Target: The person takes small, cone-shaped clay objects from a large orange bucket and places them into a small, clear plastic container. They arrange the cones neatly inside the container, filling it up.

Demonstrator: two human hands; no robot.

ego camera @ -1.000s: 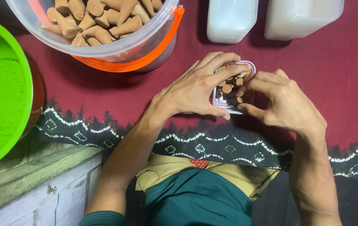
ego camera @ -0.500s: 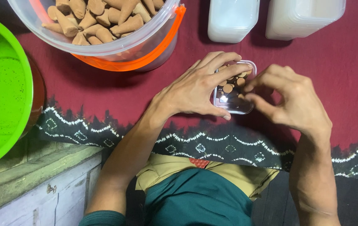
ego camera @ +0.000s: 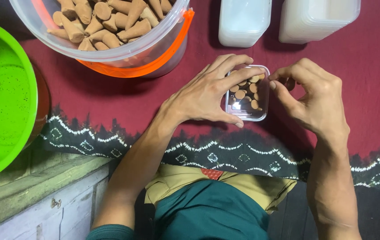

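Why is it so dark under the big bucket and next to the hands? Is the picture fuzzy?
In the head view, light from above makes the clear bucket cast a dark shadow on the maroon cloth; the left hand and right hand shade the cloth around the small clear box; the picture is sharp, with soft shine on the box's rim.
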